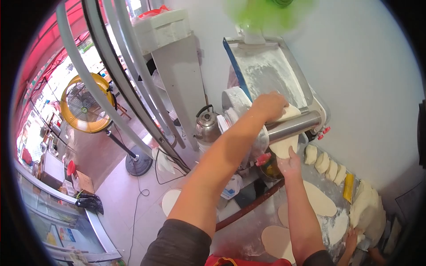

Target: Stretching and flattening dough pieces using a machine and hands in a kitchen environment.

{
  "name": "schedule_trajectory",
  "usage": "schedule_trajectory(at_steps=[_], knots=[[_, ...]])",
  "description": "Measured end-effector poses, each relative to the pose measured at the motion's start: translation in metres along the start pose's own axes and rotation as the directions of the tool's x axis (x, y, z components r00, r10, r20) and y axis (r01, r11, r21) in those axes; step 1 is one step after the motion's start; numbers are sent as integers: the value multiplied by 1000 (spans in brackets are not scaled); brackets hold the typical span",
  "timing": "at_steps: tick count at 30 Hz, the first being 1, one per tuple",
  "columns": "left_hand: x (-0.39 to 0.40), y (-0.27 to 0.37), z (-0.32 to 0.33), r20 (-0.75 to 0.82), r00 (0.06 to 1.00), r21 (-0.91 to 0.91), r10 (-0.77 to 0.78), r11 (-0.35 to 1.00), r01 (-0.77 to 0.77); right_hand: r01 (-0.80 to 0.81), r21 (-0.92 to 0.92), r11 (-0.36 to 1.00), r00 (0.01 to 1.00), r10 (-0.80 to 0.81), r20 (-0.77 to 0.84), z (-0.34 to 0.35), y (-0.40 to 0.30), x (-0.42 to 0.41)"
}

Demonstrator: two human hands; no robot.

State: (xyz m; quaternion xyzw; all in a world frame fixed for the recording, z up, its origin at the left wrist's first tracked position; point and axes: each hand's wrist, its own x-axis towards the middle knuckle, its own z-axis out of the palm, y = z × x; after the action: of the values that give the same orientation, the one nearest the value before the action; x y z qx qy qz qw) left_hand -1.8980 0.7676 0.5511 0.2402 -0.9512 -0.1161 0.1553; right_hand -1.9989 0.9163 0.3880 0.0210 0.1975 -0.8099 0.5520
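A dough sheeter's steel roller has a white dough sheet hanging below its front side. My right hand is under that hanging end and supports it, thumb up along its edge. My left hand reaches over the machine and rests on the dough behind the roller; its fingertips are partly hidden. The machine's floured metal tray slopes up behind. Flat dough pieces lie on the floured steel table near my right forearm.
Several dough lumps, a yellow-handled dough scraper and a large dough mass are on the right. Another person's hand touches that mass. A kettle stands left of the machine. A green fan spins above; a yellow floor fan stands left.
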Motion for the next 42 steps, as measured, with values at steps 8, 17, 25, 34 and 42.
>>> schedule_trajectory(at_steps=[8,17,25,34,42], knots=[[-4,2,-6,-35,999,28,12,1000,-11,1,51,999,1000,0,-19,-13,-2,-20],[-7,0,-10,44,999,-13,-26,1000,27,27,-14,1000,993,-28,-116,-19,0,-46],[-2,-2,-2,5,1000,8,14,1000,-14,18,98,995,997,-11,-75,-43,-7,-64],[0,3,-7,-78,997,1,15,1000,-15,84,60,995,994,-79,-80,-51,-12,-90],[-24,35,-13,-447,844,138,296,955,-262,83,64,994,987,-73,-146,-34,-16,-130]])
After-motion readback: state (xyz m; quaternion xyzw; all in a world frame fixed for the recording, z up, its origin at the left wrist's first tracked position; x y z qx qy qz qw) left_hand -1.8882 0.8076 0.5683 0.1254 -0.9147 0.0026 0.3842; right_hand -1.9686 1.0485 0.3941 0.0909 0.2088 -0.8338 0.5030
